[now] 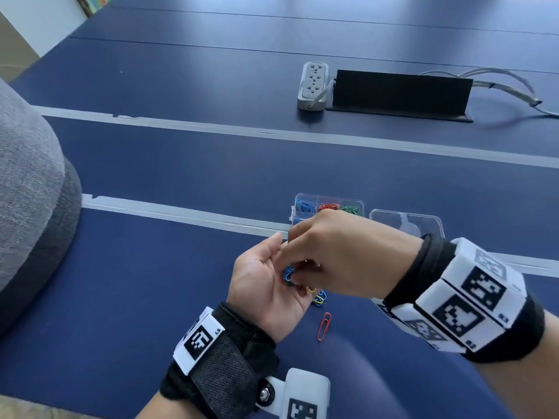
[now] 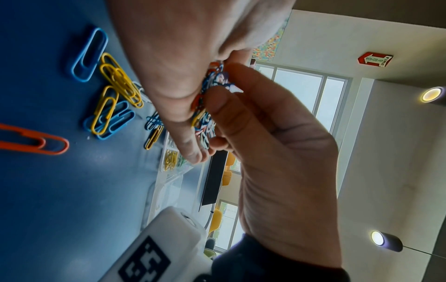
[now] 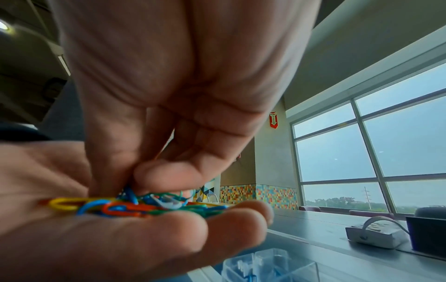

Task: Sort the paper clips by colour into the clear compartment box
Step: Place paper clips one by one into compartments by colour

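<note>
My left hand (image 1: 269,273) lies palm up just above the blue table, cupped under a heap of mixed paper clips (image 1: 288,272) (image 3: 135,206). My right hand (image 1: 295,275) reaches down into that palm, thumb and forefinger pinching a blue clip (image 3: 130,193) in the heap. The clear compartment box (image 1: 329,195) stands just beyond the hands, with blue, red and green clips in its far row; its near row is hidden by my right hand. Loose blue and yellow clips (image 1: 319,297) (image 2: 113,89) and one red clip (image 1: 323,326) (image 2: 36,141) lie on the table under the hands.
The box's clear lid (image 1: 405,222) lies to its right. Farther back are a white power strip (image 1: 313,84), a black upright panel (image 1: 399,92) and grey cables (image 1: 499,83). A grey cushion (image 1: 30,192) fills the left edge. Grey tape strips cross the table.
</note>
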